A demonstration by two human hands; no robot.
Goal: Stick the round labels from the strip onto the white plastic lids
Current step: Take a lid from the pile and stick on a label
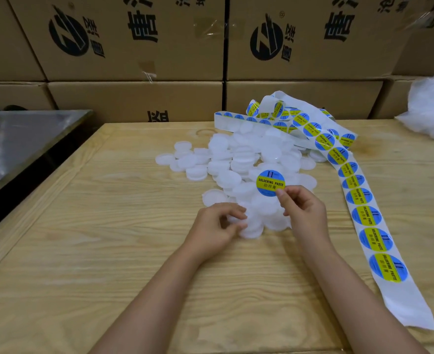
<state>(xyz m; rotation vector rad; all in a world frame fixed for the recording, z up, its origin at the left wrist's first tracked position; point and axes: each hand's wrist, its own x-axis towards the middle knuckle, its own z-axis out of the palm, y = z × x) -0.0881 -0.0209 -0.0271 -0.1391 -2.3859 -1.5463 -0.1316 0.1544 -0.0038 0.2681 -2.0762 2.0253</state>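
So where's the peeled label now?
Centre of the head view: the label is pinched by the right hand over the lids, left of the strip.

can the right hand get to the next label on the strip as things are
Reach, probably yes: the strip lies open on the table beside the right hand, nothing between them. But that hand pinches a peeled label, so it would likely need to stick that down first.

We see two bare hands over a wooden table [108, 226]; the right hand [305, 213] pinches a round blue-and-yellow label [270, 183] by its lower edge, above a pile of white lids [244, 159]; the left hand [215, 226] grips one lid [251, 229] at the pile's near edge; the label strip [374, 226] trails down the right; cardboard boxes [134, 34] stand behind.
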